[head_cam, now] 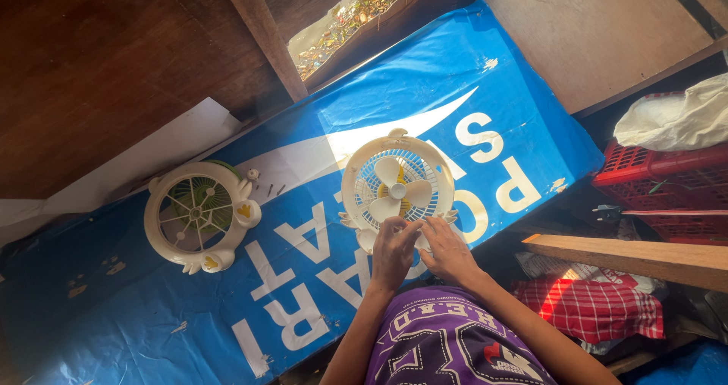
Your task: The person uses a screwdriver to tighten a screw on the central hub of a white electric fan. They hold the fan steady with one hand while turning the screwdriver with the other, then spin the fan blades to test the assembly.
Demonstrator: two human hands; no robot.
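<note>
A: Fan (pixel 396 190), head view: a small cream-white round fan lies flat on the blue printed sheet (pixel 455 89), grille and pale blades facing up toward the camera. Being round, it has no clear long axis; its two little feet point toward the person.

B: Hands?

A: Left hand (pixel 393 252) and right hand (pixel 447 250) meet at the near rim of the fan, fingers curled and pressed on its lower edge. Whether they pinch something small there, I cannot tell.

B: Printed matter?

A: The sheet carries large white block letters and a white curved swoosh, running diagonally across the blue.

B: Surroundings and room?

A: A second fan housing (pixel 199 216), cream with green parts inside, lies well apart on the person's left, with a few small screws (pixel 273 190) between the two. Bare sheet lies open between them. On the right the sheet ends at an edge; beyond it stand a red plastic crate (pixel 667 191), a wooden plank (pixel 637 257) and a red checked cloth (pixel 595 308).
</note>
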